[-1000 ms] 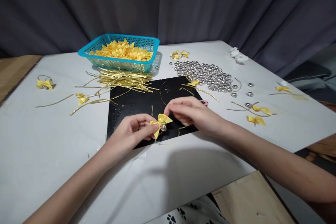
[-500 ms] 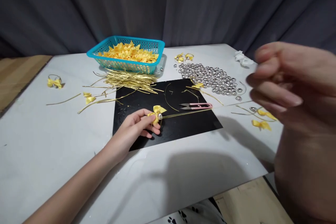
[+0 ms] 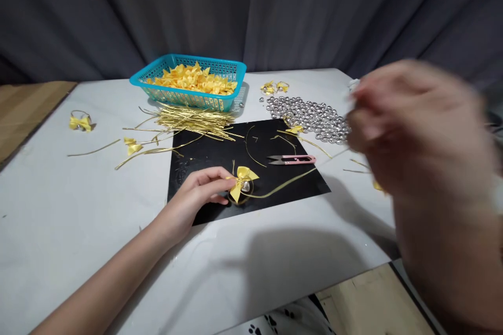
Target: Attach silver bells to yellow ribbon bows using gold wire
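My left hand pinches a small yellow ribbon bow with a silver bead at its middle, low over the black mat. A gold wire runs from the bow to the right across the mat and curls in a loop round the bow. My right hand is raised close to the camera at the right, smeared by motion, fingers curled. Whether it holds the wire's far end cannot be made out. Pink thread snips lie on the mat just behind the wire.
A teal basket of yellow bows stands at the back, with a bundle of gold wires in front of it. A heap of silver beads lies right of the mat. Loose bows and wire bits dot the white table.
My right hand pulled away from the bow up toward the camera, drawing the gold wire out to the right. The wire now sags and loops round the bow. The left hand kept its pinch.
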### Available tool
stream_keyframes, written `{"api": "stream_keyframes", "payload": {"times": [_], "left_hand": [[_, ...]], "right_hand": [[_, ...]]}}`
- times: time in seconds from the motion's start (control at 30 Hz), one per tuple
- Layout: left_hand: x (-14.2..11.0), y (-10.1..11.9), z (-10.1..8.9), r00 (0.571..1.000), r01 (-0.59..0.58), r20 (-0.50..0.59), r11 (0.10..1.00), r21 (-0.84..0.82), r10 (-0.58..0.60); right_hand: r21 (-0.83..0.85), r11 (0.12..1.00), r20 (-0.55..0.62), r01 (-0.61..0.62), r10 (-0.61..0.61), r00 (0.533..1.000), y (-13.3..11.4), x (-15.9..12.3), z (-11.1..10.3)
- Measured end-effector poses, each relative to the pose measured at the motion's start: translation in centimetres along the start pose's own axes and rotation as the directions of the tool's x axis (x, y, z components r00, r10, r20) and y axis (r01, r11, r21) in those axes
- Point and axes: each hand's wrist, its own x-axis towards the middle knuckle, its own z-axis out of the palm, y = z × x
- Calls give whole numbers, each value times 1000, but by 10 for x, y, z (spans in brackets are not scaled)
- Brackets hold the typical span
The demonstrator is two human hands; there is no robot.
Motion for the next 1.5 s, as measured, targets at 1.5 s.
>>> {"api": "stream_keyframes", "payload": {"times": [1.5], "left_hand": [[1, 4, -1, 990, -11, -140, 999, 44, 17]], "right_hand": [[-499, 866, 431, -3, 251, 866, 53, -19, 61]]}}
